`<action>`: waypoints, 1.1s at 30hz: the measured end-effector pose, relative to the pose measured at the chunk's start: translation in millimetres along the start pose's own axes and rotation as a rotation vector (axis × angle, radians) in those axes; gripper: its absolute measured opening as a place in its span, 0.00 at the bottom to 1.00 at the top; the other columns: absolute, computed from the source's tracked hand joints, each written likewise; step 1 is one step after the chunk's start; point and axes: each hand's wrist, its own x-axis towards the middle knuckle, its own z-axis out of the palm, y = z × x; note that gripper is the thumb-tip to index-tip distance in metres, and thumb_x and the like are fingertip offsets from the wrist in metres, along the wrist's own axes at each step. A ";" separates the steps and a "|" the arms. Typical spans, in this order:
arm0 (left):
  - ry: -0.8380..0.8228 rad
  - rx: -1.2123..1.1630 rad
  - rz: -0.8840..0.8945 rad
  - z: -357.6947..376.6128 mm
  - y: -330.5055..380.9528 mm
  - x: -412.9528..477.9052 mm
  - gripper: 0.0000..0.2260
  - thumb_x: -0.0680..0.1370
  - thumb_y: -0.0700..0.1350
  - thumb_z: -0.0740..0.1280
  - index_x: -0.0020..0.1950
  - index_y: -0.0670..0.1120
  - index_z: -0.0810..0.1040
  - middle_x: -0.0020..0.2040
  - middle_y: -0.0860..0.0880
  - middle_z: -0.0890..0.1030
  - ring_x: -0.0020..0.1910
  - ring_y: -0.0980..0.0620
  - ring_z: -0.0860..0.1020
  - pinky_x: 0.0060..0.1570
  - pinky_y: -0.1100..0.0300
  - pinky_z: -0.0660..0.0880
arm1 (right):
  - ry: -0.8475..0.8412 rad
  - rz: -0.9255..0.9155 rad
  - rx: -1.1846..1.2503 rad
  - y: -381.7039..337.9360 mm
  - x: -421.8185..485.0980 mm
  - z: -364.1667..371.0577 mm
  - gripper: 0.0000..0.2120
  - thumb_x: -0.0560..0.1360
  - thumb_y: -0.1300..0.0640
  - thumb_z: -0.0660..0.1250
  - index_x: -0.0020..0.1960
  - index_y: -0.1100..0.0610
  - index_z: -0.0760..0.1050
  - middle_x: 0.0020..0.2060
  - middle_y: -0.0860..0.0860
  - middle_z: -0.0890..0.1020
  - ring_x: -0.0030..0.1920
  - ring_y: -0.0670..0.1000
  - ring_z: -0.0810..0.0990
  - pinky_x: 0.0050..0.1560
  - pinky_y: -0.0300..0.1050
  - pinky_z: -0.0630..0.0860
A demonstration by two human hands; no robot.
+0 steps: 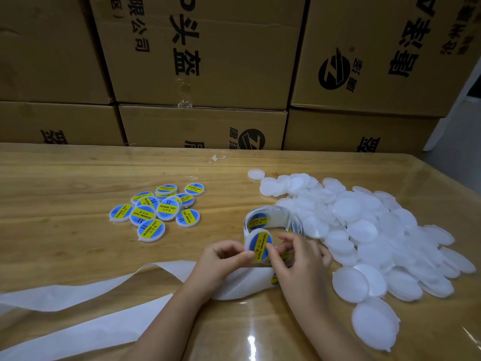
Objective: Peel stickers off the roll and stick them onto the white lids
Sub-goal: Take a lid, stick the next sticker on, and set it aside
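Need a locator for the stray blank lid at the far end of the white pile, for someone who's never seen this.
On the wooden table, find the heap of blank white lids on the right. Follow it to its far-left tip, nearest the cardboard boxes: the stray lid lies there. Unlike its neighbours, it is stacked on nothing, flat on the tabletop.

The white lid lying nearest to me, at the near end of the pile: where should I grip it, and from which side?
Pinch the nearest white lid by its rim, thumb and finger on opposite edges, coming from above at its near side. It lies flat, a thin disc, so only the rim gives purchase; bare table lies there, while the pile crowds its far side.
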 end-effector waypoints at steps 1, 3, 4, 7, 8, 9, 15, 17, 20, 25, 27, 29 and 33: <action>-0.006 -0.023 -0.013 -0.9 -0.2 0.3 0.04 0.68 0.42 0.71 0.34 0.47 0.83 0.35 0.49 0.83 0.39 0.55 0.82 0.42 0.65 0.76 | 0.004 -0.004 0.004 0.3 -0.1 -0.2 0.11 0.69 0.48 0.75 0.48 0.50 0.78 0.32 0.42 0.77 0.40 0.46 0.76 0.54 0.48 0.63; -0.020 -0.057 -0.044 -2.9 -0.6 0.8 0.03 0.68 0.44 0.71 0.34 0.47 0.83 0.36 0.48 0.84 0.39 0.53 0.83 0.43 0.64 0.77 | 0.023 -0.049 0.011 -1.9 -0.8 -0.9 0.10 0.71 0.45 0.70 0.47 0.50 0.79 0.32 0.42 0.77 0.39 0.47 0.76 0.54 0.48 0.63; -0.028 -0.070 -0.058 -4.1 -1.0 1.0 0.03 0.68 0.44 0.72 0.35 0.46 0.83 0.36 0.47 0.84 0.39 0.52 0.83 0.43 0.64 0.78 | 0.030 -0.077 0.014 -3.9 -1.2 -0.9 0.11 0.71 0.44 0.67 0.46 0.50 0.79 0.31 0.42 0.77 0.39 0.47 0.76 0.53 0.47 0.63; -0.048 -0.107 -0.085 -6.9 -2.1 2.2 0.05 0.69 0.46 0.75 0.37 0.45 0.84 0.36 0.45 0.84 0.39 0.50 0.83 0.44 0.61 0.78 | 0.029 -0.139 0.009 -6.8 -2.8 1.1 0.13 0.71 0.42 0.63 0.47 0.49 0.79 0.32 0.41 0.76 0.38 0.45 0.74 0.53 0.45 0.62; -0.045 -0.120 -0.091 -7.7 -2.9 2.6 0.06 0.68 0.47 0.75 0.37 0.45 0.84 0.36 0.45 0.84 0.39 0.51 0.83 0.44 0.60 0.78 | 0.020 -0.149 0.004 -6.6 -3.5 1.7 0.13 0.71 0.42 0.63 0.47 0.48 0.79 0.33 0.41 0.76 0.39 0.45 0.74 0.54 0.45 0.62; -0.041 -0.129 -0.094 -8.4 -3.5 3.0 0.06 0.68 0.48 0.74 0.37 0.46 0.84 0.35 0.46 0.84 0.38 0.51 0.83 0.43 0.59 0.78 | 0.012 -0.157 0.000 -5.9 -4.1 2.3 0.14 0.70 0.41 0.63 0.48 0.48 0.79 0.33 0.41 0.76 0.39 0.46 0.74 0.54 0.46 0.63; -0.063 -0.095 -0.114 -8.9 -5.6 3.4 0.09 0.68 0.52 0.72 0.35 0.47 0.83 0.33 0.48 0.82 0.36 0.54 0.81 0.42 0.61 0.77 | -0.019 -0.182 -0.023 -7.8 -7.0 4.8 0.20 0.68 0.36 0.64 0.50 0.49 0.79 0.39 0.41 0.78 0.43 0.48 0.76 0.55 0.49 0.64; -0.059 -0.073 -0.134 -8.7 -6.5 3.1 0.09 0.66 0.53 0.72 0.34 0.48 0.83 0.32 0.49 0.81 0.34 0.54 0.80 0.42 0.60 0.77 | -0.032 -0.187 -0.030 -8.7 -8.0 5.2 0.22 0.67 0.35 0.64 0.51 0.50 0.79 0.39 0.42 0.78 0.44 0.49 0.77 0.56 0.50 0.64; -0.078 -0.059 -0.138 -9.0 -7.7 2.8 0.09 0.67 0.54 0.72 0.33 0.49 0.82 0.31 0.51 0.80 0.34 0.55 0.79 0.42 0.60 0.76 | -0.027 -0.175 -0.008 -11.2 -8.6 4.4 0.21 0.66 0.34 0.64 0.46 0.50 0.78 0.37 0.41 0.76 0.42 0.47 0.75 0.55 0.48 0.63; -0.129 -0.074 -0.137 -6.8 -7.0 2.4 0.16 0.66 0.62 0.74 0.34 0.49 0.82 0.32 0.53 0.80 0.35 0.56 0.79 0.40 0.62 0.75 | -0.017 -0.048 0.094 -12.2 -7.4 2.9 0.18 0.69 0.36 0.61 0.38 0.51 0.75 0.30 0.42 0.74 0.39 0.45 0.72 0.52 0.47 0.62; -0.140 -0.071 -0.133 -6.9 -6.4 2.7 0.16 0.66 0.62 0.74 0.34 0.49 0.82 0.33 0.54 0.81 0.37 0.56 0.80 0.41 0.62 0.76 | -0.025 -0.060 0.110 -11.9 -7.4 2.1 0.16 0.72 0.39 0.60 0.38 0.51 0.76 0.30 0.42 0.76 0.39 0.44 0.73 0.53 0.46 0.62; -0.147 -0.084 -0.130 -7.6 -5.7 3.0 0.15 0.67 0.60 0.74 0.36 0.49 0.83 0.34 0.53 0.82 0.38 0.55 0.81 0.42 0.61 0.76 | -0.023 -0.100 0.117 -11.3 -7.1 1.1 0.13 0.74 0.43 0.58 0.40 0.50 0.76 0.31 0.40 0.76 0.40 0.42 0.70 0.53 0.47 0.62; -0.084 -0.152 -0.140 -10.6 -6.9 4.9 0.15 0.69 0.55 0.73 0.43 0.42 0.85 0.41 0.43 0.84 0.43 0.47 0.83 0.44 0.56 0.78 | -0.017 -0.136 0.133 -10.0 -5.3 1.9 0.14 0.77 0.49 0.56 0.44 0.49 0.79 0.33 0.35 0.73 0.39 0.42 0.70 0.53 0.46 0.62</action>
